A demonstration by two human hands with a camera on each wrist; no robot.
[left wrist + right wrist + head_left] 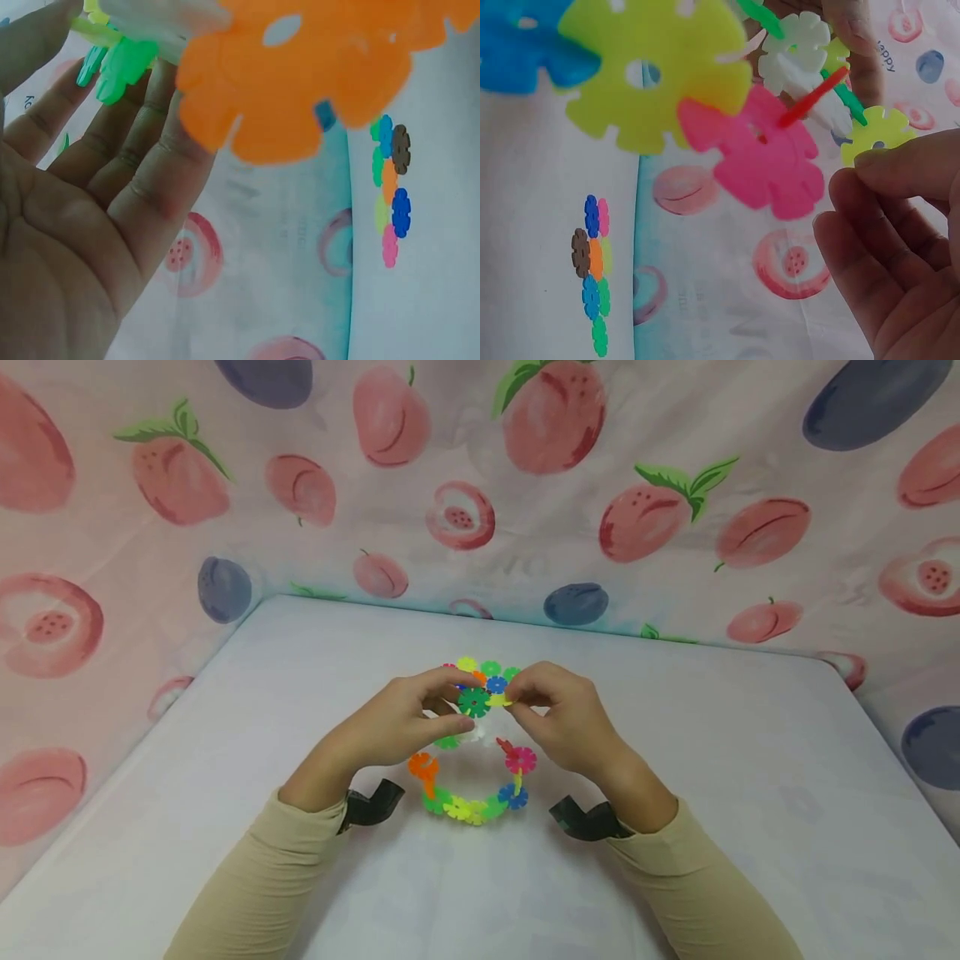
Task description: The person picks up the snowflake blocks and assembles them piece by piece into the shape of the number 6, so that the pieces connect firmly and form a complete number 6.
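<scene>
Both hands work above the table point(225, 710): left hand point(405, 714) pinches the snowflake-disc ring point(468, 752) at its green disc point(474, 702), right hand point(558, 714) pinches a yellow disc point(498, 700). Best to align the slots squarely, then press gently.

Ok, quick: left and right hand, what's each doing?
Left hand: pinches the green disc of the ring.
Right hand: pinches a yellow disc.

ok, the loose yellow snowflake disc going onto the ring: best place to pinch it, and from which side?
Pinch the yellow snowflake disc across its flat faces at the rim, coming from the right, as the right hand does now. It is thin and notched, so the edge facing the dark green disc, steadied by the left hand, likely should stay bare for slotting.
</scene>
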